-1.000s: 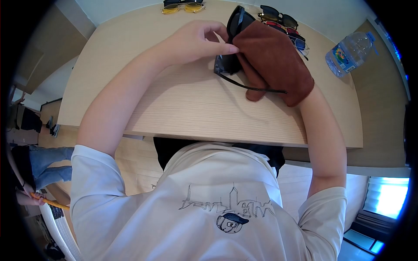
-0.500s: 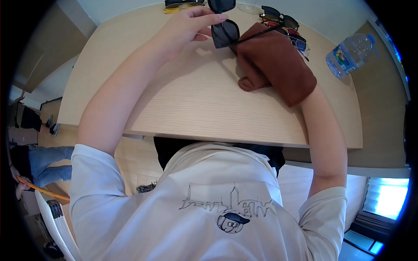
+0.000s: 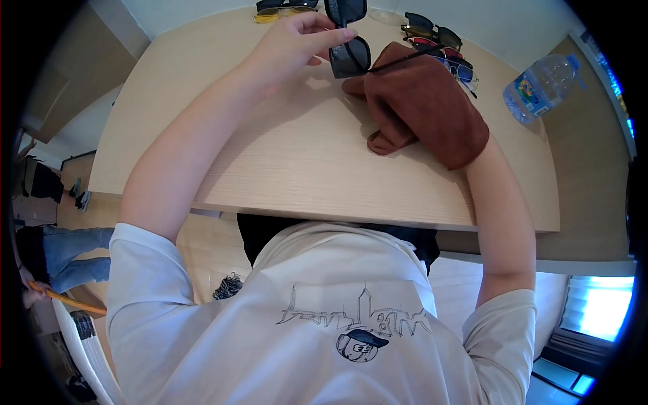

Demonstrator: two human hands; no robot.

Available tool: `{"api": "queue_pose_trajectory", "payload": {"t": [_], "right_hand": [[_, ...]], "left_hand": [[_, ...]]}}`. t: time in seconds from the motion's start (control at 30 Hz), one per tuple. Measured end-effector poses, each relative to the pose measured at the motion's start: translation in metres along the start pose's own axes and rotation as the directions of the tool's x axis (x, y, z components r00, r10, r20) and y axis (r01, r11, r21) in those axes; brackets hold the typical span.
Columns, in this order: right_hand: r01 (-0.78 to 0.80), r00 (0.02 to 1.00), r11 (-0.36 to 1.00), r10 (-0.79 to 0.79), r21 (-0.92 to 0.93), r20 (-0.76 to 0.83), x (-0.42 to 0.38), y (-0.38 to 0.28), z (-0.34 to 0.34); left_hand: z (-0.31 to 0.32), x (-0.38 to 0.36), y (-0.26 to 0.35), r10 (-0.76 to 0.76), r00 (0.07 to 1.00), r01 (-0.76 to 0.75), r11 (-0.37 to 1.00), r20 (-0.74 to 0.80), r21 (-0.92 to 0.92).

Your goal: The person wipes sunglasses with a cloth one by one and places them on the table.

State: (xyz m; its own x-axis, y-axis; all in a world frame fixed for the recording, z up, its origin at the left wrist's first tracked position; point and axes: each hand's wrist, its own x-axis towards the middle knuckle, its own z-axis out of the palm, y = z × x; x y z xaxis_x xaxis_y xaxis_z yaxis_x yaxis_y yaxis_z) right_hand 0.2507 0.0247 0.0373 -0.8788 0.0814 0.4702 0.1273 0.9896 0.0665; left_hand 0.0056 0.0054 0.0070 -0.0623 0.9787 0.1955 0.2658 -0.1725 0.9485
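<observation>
At twelve o'clock, the left hand (image 3: 297, 42) pinches black-framed, dark-lensed sunglasses (image 3: 352, 58); soft brown cloth (image 3: 432, 108) at one hides the right hand's grip.

A room of unclear kind is shown: table (image 3: 304, 162) beneath the left hand (image 3: 293, 46), window (image 3: 602, 307) to its right.

Glasses (image 3: 352, 54): black, with dark lenses (image 3: 349, 63). Pinched near the bridge in the left hand (image 3: 297, 42), raised off the table (image 3: 290, 155). Tipped on end, one lens above the other in view; upper end cut by the picture edge. One temple (image 3: 408, 57) open, reaching across the upper part of the cloth (image 3: 435, 111); contact there unclear. Cloth: plain brown, creased, draped over the right hand, with a loose fold hanging down.
</observation>
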Motion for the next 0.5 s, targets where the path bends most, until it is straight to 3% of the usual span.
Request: {"api": "queue_pose_trajectory", "payload": {"t": [0.07, 0.2, 0.27, 0.5], "right_hand": [[-0.046, 0.993, 0.997, 0.052, -0.059, 0.104, 0.0018, -0.0023, -0.0035], [-0.059, 0.995, 0.998, 0.061, -0.028, 0.075, -0.0013, -0.0011, 0.0014], [-0.027, 0.999, 1.0, 0.027, 0.004, -0.026, -0.003, -0.0008, 0.0038], [-0.081, 0.996, 0.996, 0.08, 0.026, 0.038, -0.002, -0.0025, -0.0019]], "left_hand": [[0.0003, 0.0016, -0.0024, 0.013, 1.0, -0.013, 1.0, 0.012, 0.011], [-0.0008, 0.0041, -0.007, 0.063, 0.997, -0.065, 0.997, 0.055, 0.043], [0.0009, 0.0034, -0.0073, 0.084, 0.995, -0.088, 0.992, 0.057, 0.085], [0.0067, 0.0003, -0.0061, 0.205, 0.974, -0.222, 0.955, 0.1, 0.197]]}}
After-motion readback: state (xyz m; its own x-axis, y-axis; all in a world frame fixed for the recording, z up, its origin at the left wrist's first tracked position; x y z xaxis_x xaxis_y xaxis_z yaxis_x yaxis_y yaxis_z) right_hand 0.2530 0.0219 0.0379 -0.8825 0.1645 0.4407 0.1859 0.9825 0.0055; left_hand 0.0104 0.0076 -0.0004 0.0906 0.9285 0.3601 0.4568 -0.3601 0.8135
